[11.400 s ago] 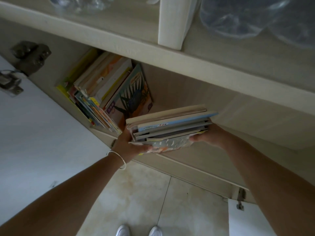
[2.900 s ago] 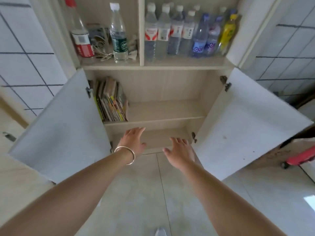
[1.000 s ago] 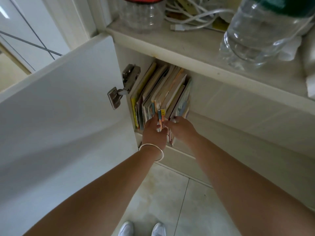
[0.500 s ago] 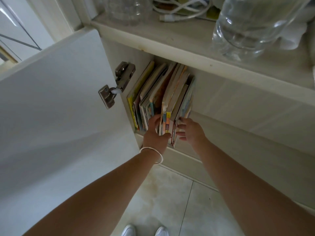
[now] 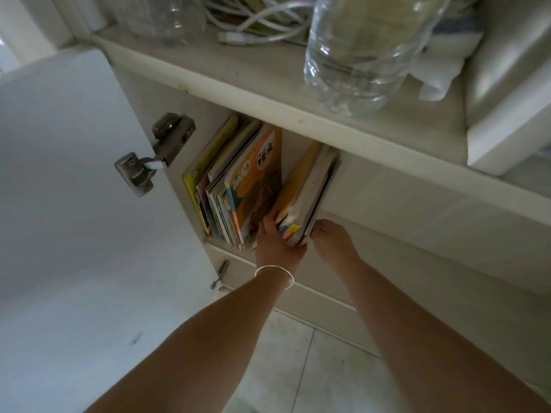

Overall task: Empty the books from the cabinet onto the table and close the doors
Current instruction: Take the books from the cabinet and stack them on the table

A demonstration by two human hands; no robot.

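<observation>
Both hands clamp split-off book bundle [image 5: 301,201]: left hand [image 5: 275,244], right hand [image 5: 331,242]. I'd squeeze evenly, draw straight out, leaving remaining books [image 5: 235,186] leaning.

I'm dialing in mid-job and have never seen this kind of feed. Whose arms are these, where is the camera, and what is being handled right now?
No machine here: these are a person's bare arms, filmed by one wide-angle camera worn on their head, looking forward and down. That is why the arms reach in from the bottom and the floor tiles show below.

The left hand, with a bracelet on the wrist, and the right hand hold a small bunch of books between them, tilted away from the remaining row of books on the cabinet shelf. An orange-covered book faces the gap.

The white panel at left is the open cabinet door with its metal hinge. On the shelf above stand a clear plastic bottle and a tangle of white cables.
</observation>
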